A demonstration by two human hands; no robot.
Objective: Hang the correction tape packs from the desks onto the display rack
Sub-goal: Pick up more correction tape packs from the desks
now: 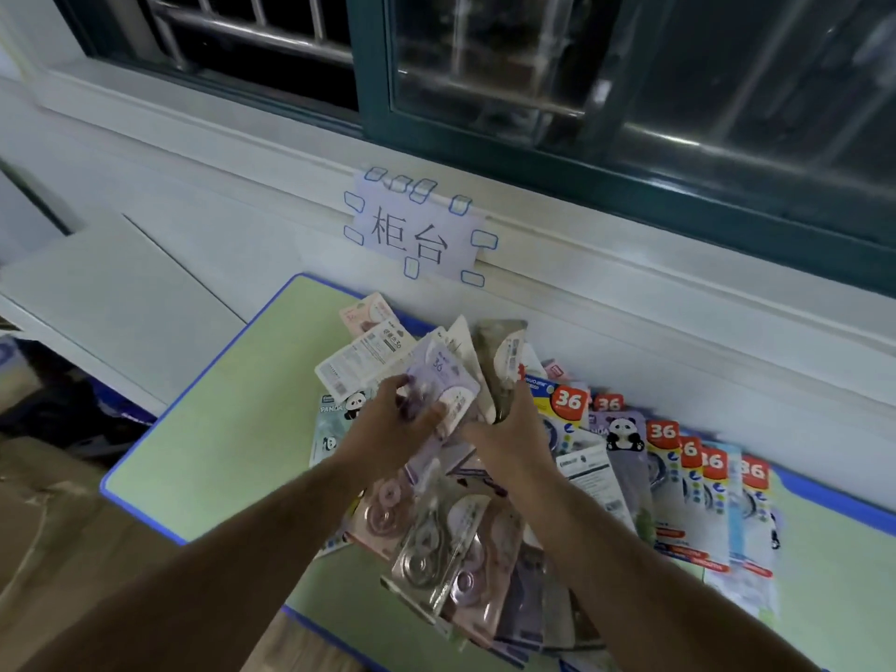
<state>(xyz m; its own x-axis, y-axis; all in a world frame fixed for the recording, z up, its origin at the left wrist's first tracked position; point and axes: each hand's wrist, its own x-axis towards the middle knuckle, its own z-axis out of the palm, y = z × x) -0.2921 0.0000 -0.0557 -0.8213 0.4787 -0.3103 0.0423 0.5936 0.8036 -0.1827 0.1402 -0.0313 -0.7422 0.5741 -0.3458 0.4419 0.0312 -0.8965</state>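
Above the green desk point(218, 453) — strewn with packs point(666, 470) — left hand point(388, 424) pinches a purple pack point(443, 380), right hand point(509, 436) grips a grey pack point(504, 356)

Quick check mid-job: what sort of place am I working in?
Probably a classroom set up as a mock shop counter: a green school-style desk, a handwritten sign reading 柜台 (counter) taped under a barred window, and retail correction tape packs piled on it.

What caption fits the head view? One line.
Left hand and right hand hold correction tape packs over a pile on a green desk below a sign.
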